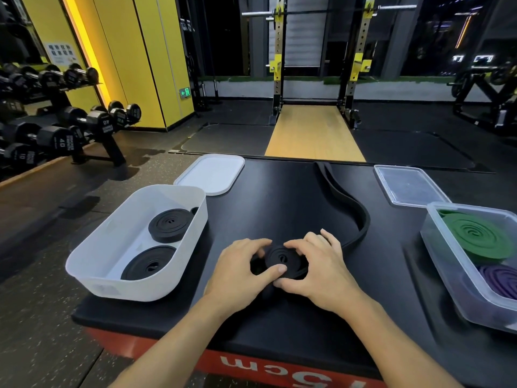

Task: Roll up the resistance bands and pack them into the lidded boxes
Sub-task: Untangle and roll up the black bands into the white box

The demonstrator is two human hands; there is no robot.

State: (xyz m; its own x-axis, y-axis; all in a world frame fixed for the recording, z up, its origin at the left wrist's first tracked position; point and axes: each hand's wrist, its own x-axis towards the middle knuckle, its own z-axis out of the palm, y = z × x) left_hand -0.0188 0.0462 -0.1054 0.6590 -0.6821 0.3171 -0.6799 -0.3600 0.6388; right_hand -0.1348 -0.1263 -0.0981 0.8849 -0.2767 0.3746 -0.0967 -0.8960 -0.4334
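A black resistance band lies partly rolled into a small coil on the black platform. My left hand and my right hand both grip the coil from either side, thumbs on its near edge. The band's loose tail snakes away to the platform's far edge. A white box on the left holds two rolled black bands. A clear box on the right holds a green roll and a purple roll.
The white lid lies behind the white box, and the clear lid behind the clear box. A dumbbell rack stands at the left. A squat rack with a wooden floor strip is straight ahead.
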